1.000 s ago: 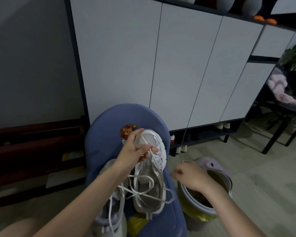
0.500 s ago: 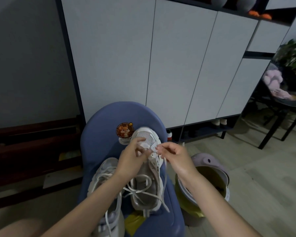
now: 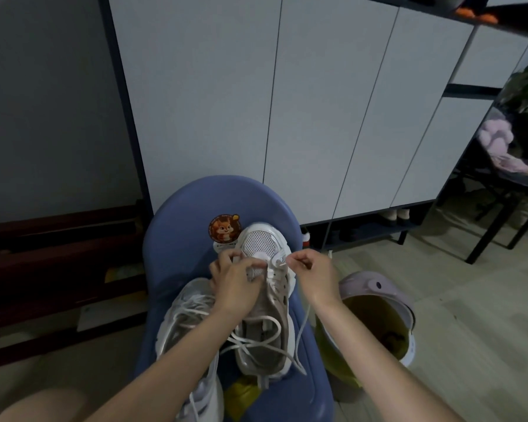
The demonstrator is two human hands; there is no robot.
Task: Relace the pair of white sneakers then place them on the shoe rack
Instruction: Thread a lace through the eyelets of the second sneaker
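**Both hands working the lace at the toe of a white sneaker**

A white mesh-toed sneaker (image 3: 264, 303) is lying on a blue rounded plastic chair (image 3: 177, 239), toe pointing away. The left hand (image 3: 237, 284) is gripping its toe end with curled fingers, while the right hand (image 3: 313, 275) is pinching the white lace (image 3: 302, 327) beside the front eyelets. A second white sneaker (image 3: 186, 324) is lying just left. A lilac-lidded bin (image 3: 378, 303) is standing beside the chair.

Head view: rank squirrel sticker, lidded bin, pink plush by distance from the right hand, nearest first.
From the right hand:
1. Squirrel sticker, on the blue chair back, up and to the hand's left.
2. Lidded bin, on the floor, lower right of the hand. Close to the sticker's distance; order is tentative.
3. Pink plush, on the dark chair, far right.
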